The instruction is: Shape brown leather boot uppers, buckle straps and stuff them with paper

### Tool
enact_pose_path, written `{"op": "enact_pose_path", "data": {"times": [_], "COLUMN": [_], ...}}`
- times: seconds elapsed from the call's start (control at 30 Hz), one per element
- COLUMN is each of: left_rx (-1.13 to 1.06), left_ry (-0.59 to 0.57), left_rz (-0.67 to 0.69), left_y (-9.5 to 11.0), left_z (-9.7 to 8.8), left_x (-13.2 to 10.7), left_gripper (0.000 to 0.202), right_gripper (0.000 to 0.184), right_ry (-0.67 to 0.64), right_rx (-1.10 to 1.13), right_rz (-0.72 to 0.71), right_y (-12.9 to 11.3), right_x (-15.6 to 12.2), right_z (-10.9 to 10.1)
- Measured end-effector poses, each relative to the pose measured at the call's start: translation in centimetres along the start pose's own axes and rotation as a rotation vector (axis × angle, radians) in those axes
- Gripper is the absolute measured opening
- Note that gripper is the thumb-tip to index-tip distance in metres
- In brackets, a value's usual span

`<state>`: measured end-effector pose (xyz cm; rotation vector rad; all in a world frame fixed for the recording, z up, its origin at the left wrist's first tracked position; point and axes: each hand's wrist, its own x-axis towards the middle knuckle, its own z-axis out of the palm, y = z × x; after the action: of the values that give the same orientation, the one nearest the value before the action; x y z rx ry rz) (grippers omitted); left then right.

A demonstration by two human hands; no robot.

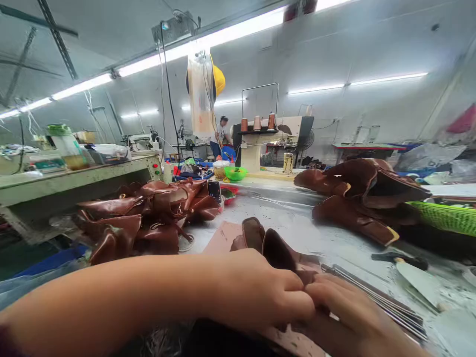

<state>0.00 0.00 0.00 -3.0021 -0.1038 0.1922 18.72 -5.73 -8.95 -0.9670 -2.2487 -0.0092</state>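
My left hand (256, 292) and my right hand (349, 317) meet at the near edge of the worktable, fingers pinched together on a brown leather piece (275, 248) that curls up just beyond them. The leather piece lies on a pinkish cutting board (223, 238). My left forearm crosses the bottom of the view. The part of the leather under my fingers is hidden.
A heap of brown leather pieces (148, 213) lies at left, another pile (360, 198) at right beside a green basket (446, 217). Metal rods (375, 297) and a flat blade (416, 277) lie to the right. Sewing machine (267, 134), green bowl (235, 173) and a person (220, 135) stand behind.
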Motion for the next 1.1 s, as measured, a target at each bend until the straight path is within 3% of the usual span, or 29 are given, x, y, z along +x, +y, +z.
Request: {"op": "enact_pose_path", "data": {"times": [0.17,0.27,0.37,0.47,0.7,0.9,1.1], "left_rx": [-0.039,-0.029,0.015,0.008,-0.07,-0.141,-0.176], "left_ry": [-0.137,-0.171,-0.221,-0.256,-0.153,-0.112,-0.147], "left_rz": [-0.099,-0.084,-0.071,-0.098,-0.167,-0.386,-0.362], "left_y": [-0.6,-1.0,-0.8,-0.3,-0.7,-1.2,-1.4], "left_z": [-0.2,-0.8,-1.1,-0.6,0.6,0.1,0.7], "left_x": [1.0,1.3,1.3,1.1,0.5,0.0,0.0], "left_gripper": [0.012,0.007,0.014,0.012,0.01,0.012,0.014], "right_gripper": [0.024,0.021,0.019,0.023,0.024,0.013,0.009], "right_ry": [-0.081,-0.032,0.059,0.036,-0.073,-0.24,-0.296], "right_rx": [-0.015,-0.033,-0.161,-0.235,-0.151,-0.027,0.034], "right_rz": [0.028,0.073,-0.015,-0.139,-0.045,0.141,0.156], "right_y": [-0.2,-0.1,0.1,0.2,-0.2,-0.6,-0.5], "right_x": [0.1,-0.2,-0.2,0.3,1.5,2.6,3.3], "right_z": [0.5,1.2,1.4,1.1,1.2,0.8,0.7]}}
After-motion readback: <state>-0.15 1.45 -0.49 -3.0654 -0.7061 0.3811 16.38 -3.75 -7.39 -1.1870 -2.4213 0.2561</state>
